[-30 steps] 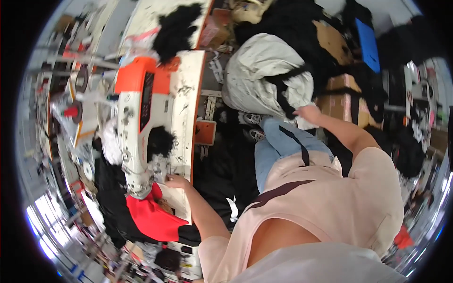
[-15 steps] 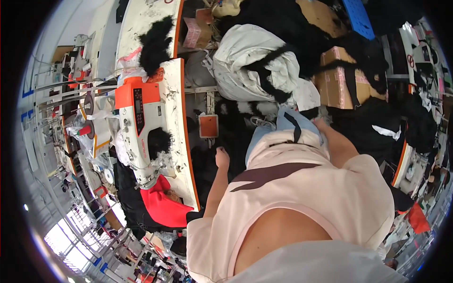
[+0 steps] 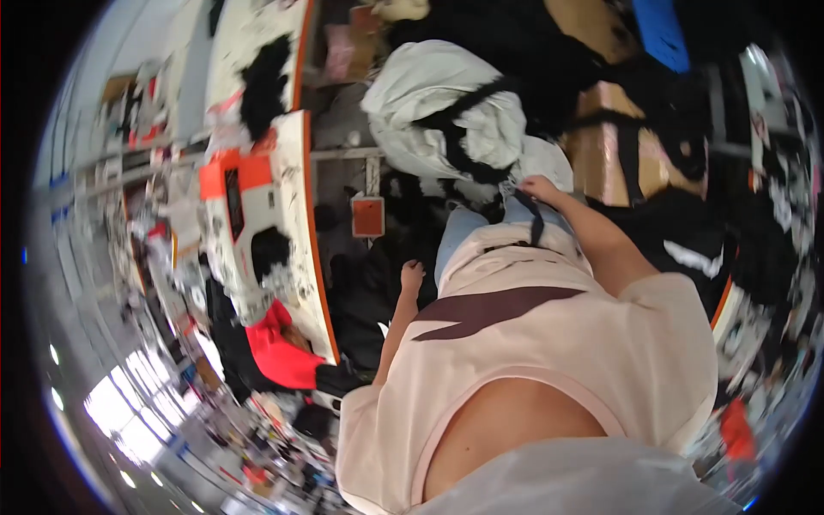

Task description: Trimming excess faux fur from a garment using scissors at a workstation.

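The fingers of the right hand [image 3: 539, 186] are curled at the edge of a heap of white cloth [image 3: 446, 107] crossed by black straps [image 3: 463, 137], and seem to pinch the cloth or a strap there, though the picture is too blurred to tell which. That heap lies just beyond the person's knees, which are in light blue trousers [image 3: 468, 236], and the hand touches its near edge. The fingers of the left hand [image 3: 412, 276] are loosely bent and hold nothing; this hand hangs on the other side of the knees from the white heap, over a dark space beside the bench [image 3: 300, 215].

A black strap [image 3: 536, 225] runs from the heap's near edge down across the trousers. The person wears a pale pink shirt [image 3: 549, 343] with a dark brown band across it. Behind the heap, farther from the person, lies a mass of black fabric [image 3: 515, 43], and next to that a brown cardboard box [image 3: 614, 150]. To the left of the heap stands a small orange-red panel [image 3: 367, 216], and past it the white bench with its orange rim. On the bench sits a white and orange sewing machine [image 3: 236, 193] with tufts of black material [image 3: 262, 86] around it, and red fabric [image 3: 279, 352] lies at the bench's near end
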Action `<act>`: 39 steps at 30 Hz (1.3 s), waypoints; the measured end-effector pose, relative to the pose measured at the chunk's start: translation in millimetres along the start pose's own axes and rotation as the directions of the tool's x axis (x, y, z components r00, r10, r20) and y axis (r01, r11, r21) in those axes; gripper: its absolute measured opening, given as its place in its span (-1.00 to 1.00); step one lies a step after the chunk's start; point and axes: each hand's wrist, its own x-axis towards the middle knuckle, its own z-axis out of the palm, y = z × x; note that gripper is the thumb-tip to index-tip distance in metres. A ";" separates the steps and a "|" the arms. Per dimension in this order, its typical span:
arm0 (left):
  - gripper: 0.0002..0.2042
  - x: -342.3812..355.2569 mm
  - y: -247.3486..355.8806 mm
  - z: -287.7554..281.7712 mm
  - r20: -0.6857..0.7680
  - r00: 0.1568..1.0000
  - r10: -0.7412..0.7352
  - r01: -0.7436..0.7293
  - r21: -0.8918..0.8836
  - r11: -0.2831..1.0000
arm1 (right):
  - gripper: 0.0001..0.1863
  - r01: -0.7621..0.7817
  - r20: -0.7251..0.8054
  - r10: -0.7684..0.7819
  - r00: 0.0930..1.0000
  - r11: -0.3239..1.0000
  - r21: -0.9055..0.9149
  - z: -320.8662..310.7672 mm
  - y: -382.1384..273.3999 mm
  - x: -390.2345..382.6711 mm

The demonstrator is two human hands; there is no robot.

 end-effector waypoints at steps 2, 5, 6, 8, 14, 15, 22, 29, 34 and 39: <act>-0.57 -2.5 -1.8 14.6 0.075 0.997 0.036 -0.048 0.163 0.985 | -0.63 -0.011 -0.053 -0.001 0.999 0.974 -0.228 -7.7 12.8 -13.1; -0.52 -8.2 29.0 33.8 0.137 0.986 0.093 -0.124 0.240 0.963 | -0.61 -0.050 -0.127 -0.014 0.992 0.872 -0.487 -19.7 61.2 -36.0; -0.50 -18.6 54.5 38.9 0.181 0.979 0.091 -0.127 0.196 0.972 | -0.66 -0.300 -0.053 0.309 0.950 0.849 -0.434 -30.6 83.3 -35.7; -0.47 -39.8 64.0 45.2 0.267 0.963 -0.027 0.035 -0.024 0.999 | -0.67 -0.230 -0.262 0.116 0.958 0.857 -0.462 -30.2 108.1 -49.1; -0.41 -72.3 54.1 61.6 0.407 0.900 -0.156 0.367 -0.514 0.775 | -0.71 0.445 0.436 -0.141 0.889 0.495 -0.746 -94.0 7.6 57.9; -0.39 -74.5 42.4 71.3 0.365 0.916 -0.166 0.354 -0.543 0.761 | -0.72 0.543 0.544 -0.126 0.830 0.408 -0.734 -88.5 -24.3 77.1; -0.47 -116.3 -13.6 155.3 0.044 0.889 -0.455 0.350 -0.707 0.615 | -0.74 0.862 0.858 0.091 0.505 -0.010 -0.506 -60.5 -130.5 146.9; -0.62 -158.2 -50.5 234.9 -0.240 0.775 -0.584 0.342 -0.617 0.708 | -0.78 -0.025 0.486 0.298 0.822 0.870 -0.492 -37.7 -120.8 167.3; -0.65 -178.6 -21.1 262.9 -0.258 0.709 -0.656 0.305 -0.727 0.615 | -0.82 0.136 0.648 0.209 0.732 0.888 -0.440 -6.5 -128.4 141.3; -0.67 -186.6 -10.0 295.0 -0.224 0.725 -0.651 0.292 -0.756 0.586 | -0.74 0.149 0.659 0.276 0.700 0.846 -0.512 -33.5 -84.2 127.1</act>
